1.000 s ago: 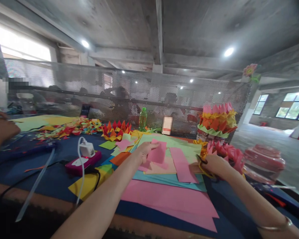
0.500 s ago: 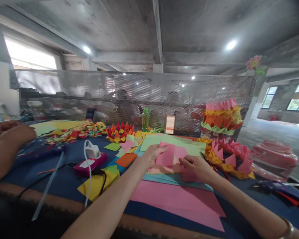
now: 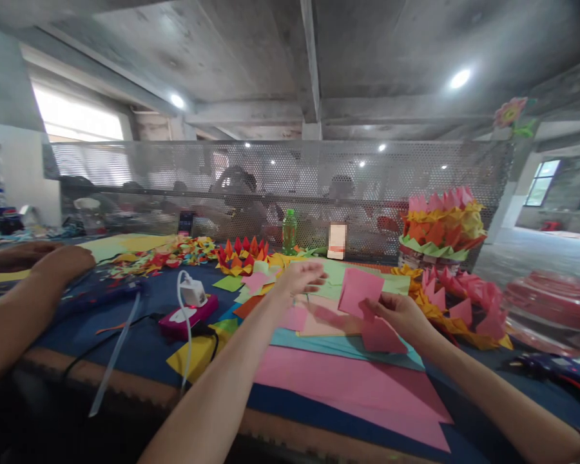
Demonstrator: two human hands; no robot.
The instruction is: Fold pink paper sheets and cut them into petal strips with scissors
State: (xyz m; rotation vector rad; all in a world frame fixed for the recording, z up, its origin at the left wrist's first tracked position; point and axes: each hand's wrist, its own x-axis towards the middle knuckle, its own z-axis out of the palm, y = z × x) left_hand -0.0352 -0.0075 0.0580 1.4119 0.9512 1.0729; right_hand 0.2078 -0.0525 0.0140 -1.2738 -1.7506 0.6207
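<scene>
My right hand (image 3: 399,314) pinches a small pink paper square (image 3: 361,290) and holds it up over the stacked sheets. My left hand (image 3: 303,278) is raised to the left of it, fingers stretched out and holding nothing. Beneath the hands lie a peach sheet (image 3: 326,317), another pink square (image 3: 292,318) and a darker pink piece (image 3: 384,338). A blue sheet (image 3: 319,345) and large pink sheets (image 3: 352,386) extend toward the table's front edge. Behind my hands a pale green sheet (image 3: 391,283) is partly covered.
Left stand a magenta power strip (image 3: 188,317) with a white plug and cables, and a glue gun (image 3: 101,298). Folded paper flowers (image 3: 457,303), a clear jar (image 3: 551,309) and another glue gun (image 3: 555,370) are right. Another person's hands (image 3: 62,264) work far left; a mesh panel (image 3: 299,174) rises behind.
My left hand has let go of the pink paper and opened. My right hand now holds the pink square by itself. The view has turned slightly left.
</scene>
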